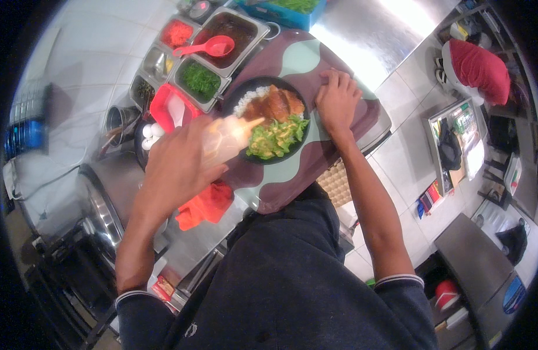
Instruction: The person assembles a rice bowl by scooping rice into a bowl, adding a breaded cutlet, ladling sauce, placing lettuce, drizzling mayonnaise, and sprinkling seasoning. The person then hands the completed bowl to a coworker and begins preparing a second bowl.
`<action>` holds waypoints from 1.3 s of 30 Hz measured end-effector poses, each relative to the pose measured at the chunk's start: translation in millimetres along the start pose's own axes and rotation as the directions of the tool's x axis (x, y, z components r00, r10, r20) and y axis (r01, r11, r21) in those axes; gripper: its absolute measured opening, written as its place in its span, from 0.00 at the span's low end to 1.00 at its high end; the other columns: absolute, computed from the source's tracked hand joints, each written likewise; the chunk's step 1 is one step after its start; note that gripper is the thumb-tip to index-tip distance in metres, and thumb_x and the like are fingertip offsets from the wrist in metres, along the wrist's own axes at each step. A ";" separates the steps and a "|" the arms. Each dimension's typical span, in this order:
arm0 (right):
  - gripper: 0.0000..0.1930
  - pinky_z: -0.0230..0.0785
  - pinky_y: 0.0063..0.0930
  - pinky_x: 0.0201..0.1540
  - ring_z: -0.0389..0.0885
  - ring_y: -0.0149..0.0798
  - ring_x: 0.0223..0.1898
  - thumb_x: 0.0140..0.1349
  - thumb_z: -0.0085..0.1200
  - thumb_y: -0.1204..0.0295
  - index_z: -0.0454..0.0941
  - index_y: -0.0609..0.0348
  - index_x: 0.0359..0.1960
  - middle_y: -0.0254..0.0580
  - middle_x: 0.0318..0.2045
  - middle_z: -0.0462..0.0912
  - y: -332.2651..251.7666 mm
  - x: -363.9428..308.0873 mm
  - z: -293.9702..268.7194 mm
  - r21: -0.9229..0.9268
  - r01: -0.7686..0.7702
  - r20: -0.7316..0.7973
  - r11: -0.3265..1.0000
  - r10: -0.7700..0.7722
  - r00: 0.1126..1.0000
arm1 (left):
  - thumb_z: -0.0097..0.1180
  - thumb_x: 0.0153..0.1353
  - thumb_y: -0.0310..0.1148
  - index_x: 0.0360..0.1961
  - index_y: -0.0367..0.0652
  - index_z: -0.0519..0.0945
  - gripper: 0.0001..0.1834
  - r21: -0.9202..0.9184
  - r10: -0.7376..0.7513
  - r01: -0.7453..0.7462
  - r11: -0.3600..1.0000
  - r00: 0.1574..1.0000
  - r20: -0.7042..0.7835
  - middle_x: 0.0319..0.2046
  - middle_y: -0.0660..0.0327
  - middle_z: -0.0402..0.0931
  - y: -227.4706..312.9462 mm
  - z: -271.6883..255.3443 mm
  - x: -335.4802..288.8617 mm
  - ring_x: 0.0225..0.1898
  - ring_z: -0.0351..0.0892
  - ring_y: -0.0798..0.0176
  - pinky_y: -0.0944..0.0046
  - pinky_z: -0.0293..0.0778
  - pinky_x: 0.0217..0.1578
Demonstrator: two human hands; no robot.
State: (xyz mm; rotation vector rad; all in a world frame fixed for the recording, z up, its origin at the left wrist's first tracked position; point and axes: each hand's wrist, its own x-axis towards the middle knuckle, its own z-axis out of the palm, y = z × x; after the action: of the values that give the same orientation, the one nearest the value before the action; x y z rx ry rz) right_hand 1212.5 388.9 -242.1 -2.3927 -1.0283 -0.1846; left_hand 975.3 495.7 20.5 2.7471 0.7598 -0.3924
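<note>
My left hand (178, 160) is wrapped round a clear squeeze bottle (225, 140) with pale sauce inside. The bottle is tilted, its yellowish nozzle over the black bowl (227, 105). In the bowl are white rice (244, 103), browned meat in brown sauce (277, 104) and chopped lettuce (276, 140) with streaks of pale sauce on it. The bowl stands on a maroon and pale green patterned tray (280, 172). My right hand (338, 99) holds nothing and rests on the tray to the right of the bowl, fingers loosely bent and slightly apart.
Steel pans of chopped greens (200, 80), orange shreds (176, 34) and dark sauce (231, 29) stand at the far left, a red ladle (213, 46) across them. A red container (172, 108), eggs (152, 131), a large steel pot (108, 192) and an orange cloth (206, 205) are nearer.
</note>
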 end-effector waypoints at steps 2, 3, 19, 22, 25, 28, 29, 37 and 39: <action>0.15 0.60 0.45 0.56 0.72 0.46 0.54 0.58 0.53 0.72 0.77 0.46 0.48 0.37 0.50 0.76 -1.7 0.1 -0.3 0.006 -0.003 0.015 1.000 0.003 1.000 | 0.72 0.47 0.37 0.59 0.38 0.69 0.38 -0.036 0.068 -0.071 0.997 0.994 -0.089 0.46 0.47 0.78 -2.5 6.2 3.9 0.48 0.79 0.43 0.48 0.74 0.47; 0.15 0.59 0.46 0.56 0.72 0.46 0.54 0.58 0.53 0.72 0.76 0.46 0.48 0.37 0.51 0.76 -1.9 0.0 -0.9 0.002 -0.001 0.014 1.000 0.001 1.000 | 0.72 0.47 0.37 0.59 0.39 0.70 0.38 -0.030 0.106 -0.110 0.993 0.987 -0.117 0.45 0.48 0.78 -3.2 10.0 9.4 0.47 0.80 0.44 0.49 0.74 0.47; 0.15 0.60 0.45 0.54 0.72 0.47 0.53 0.57 0.52 0.72 0.76 0.46 0.47 0.36 0.51 0.77 -2.8 1.3 0.2 -0.049 -0.007 0.006 0.999 0.007 1.000 | 0.63 0.45 0.30 0.44 0.36 0.77 0.22 0.339 0.353 -0.303 0.891 0.931 -0.095 0.29 0.57 0.78 19.2 23.4 64.0 0.32 0.81 0.56 0.59 0.75 0.37; 0.15 0.60 0.45 0.54 0.72 0.46 0.52 0.57 0.52 0.72 0.76 0.46 0.47 0.36 0.51 0.77 -3.2 1.5 -0.8 -0.032 0.002 -0.003 0.999 -0.002 1.000 | 0.64 0.45 0.30 0.44 0.37 0.77 0.22 0.394 0.293 -0.232 0.889 0.951 -0.101 0.30 0.56 0.79 15.8 20.1 69.7 0.33 0.82 0.55 0.59 0.75 0.36; 0.14 0.60 0.45 0.54 0.72 0.46 0.53 0.57 0.52 0.72 0.76 0.46 0.46 0.35 0.51 0.77 -3.2 1.4 -2.0 -0.020 0.010 -0.002 1.000 -0.010 1.000 | 0.66 0.45 0.31 0.43 0.37 0.77 0.22 0.376 0.254 -0.190 0.907 0.959 -0.128 0.31 0.56 0.79 12.2 15.8 72.1 0.34 0.83 0.55 0.58 0.75 0.36; 0.14 0.59 0.45 0.54 0.72 0.46 0.53 0.58 0.52 0.72 0.76 0.46 0.47 0.35 0.51 0.77 -3.6 1.5 -2.8 -0.030 -0.002 0.013 1.000 0.002 1.000 | 0.67 0.45 0.31 0.42 0.37 0.76 0.22 0.388 0.261 -0.223 0.894 0.964 -0.047 0.31 0.55 0.79 12.7 14.5 63.9 0.34 0.83 0.54 0.57 0.75 0.36; 0.14 0.59 0.45 0.54 0.72 0.46 0.53 0.58 0.52 0.72 0.76 0.46 0.47 0.35 0.51 0.77 -3.7 1.4 -3.1 -0.029 -0.001 0.018 1.000 0.001 1.000 | 0.67 0.45 0.31 0.42 0.37 0.76 0.22 0.380 0.264 -0.234 0.895 0.964 -0.027 0.31 0.55 0.79 13.3 14.8 60.6 0.34 0.83 0.54 0.57 0.75 0.37; 0.15 0.59 0.45 0.55 0.72 0.46 0.53 0.57 0.52 0.72 0.76 0.46 0.47 0.36 0.51 0.77 -4.7 1.8 -3.5 -0.013 -0.006 0.010 1.000 0.006 1.000 | 0.67 0.44 0.30 0.41 0.37 0.76 0.21 0.421 0.201 -0.146 0.895 0.975 -0.090 0.30 0.56 0.79 5.3 12.7 58.7 0.33 0.82 0.54 0.56 0.75 0.36; 0.15 0.59 0.45 0.55 0.71 0.46 0.53 0.57 0.52 0.72 0.76 0.46 0.47 0.36 0.51 0.77 -4.5 1.8 -3.0 -0.003 -0.008 0.014 1.000 0.008 1.000 | 0.66 0.43 0.30 0.41 0.37 0.76 0.22 0.380 0.228 -0.195 0.904 0.973 -0.043 0.30 0.56 0.79 7.1 12.5 49.7 0.32 0.82 0.53 0.56 0.75 0.36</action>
State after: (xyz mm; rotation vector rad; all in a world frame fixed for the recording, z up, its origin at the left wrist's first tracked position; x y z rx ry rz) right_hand 1210.8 391.0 -237.1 -2.4040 -1.0248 -0.1671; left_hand 1017.8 508.7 -6.0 3.1825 0.4291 -0.4098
